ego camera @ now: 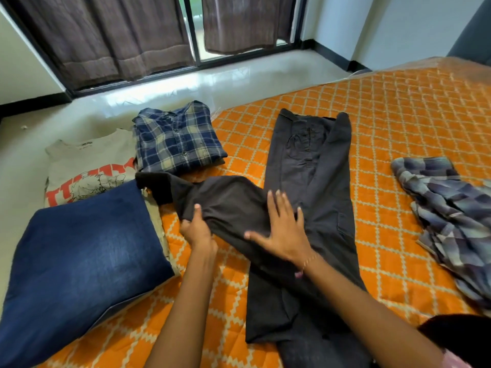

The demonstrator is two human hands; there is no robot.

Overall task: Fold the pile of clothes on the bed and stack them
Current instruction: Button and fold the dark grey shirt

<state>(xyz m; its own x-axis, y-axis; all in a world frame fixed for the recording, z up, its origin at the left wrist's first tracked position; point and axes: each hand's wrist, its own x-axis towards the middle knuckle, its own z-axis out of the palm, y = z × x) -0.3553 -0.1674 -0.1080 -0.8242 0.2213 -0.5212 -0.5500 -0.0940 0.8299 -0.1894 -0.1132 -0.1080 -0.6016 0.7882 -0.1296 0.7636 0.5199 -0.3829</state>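
Note:
Dark grey trousers [313, 160] lie lengthwise on the orange patterned bed [398, 123], with one leg swung out to the left. My left hand [198, 229] grips that leg's lower edge, thumb on top. My right hand [281, 229] presses flat with spread fingers on the trousers where the leg bends. Folded items lie at the left: blue jeans [79, 251], a beige printed T-shirt [87, 171] and a navy plaid shirt [178, 139]. An unfolded blue-grey checked garment [449, 216] lies crumpled at the right.
The bed's left edge runs by a pale glossy floor [186, 88]. Brown curtains [106, 35] hang over a dark-framed window at the back. A dark object [457, 335] sits at the lower right corner.

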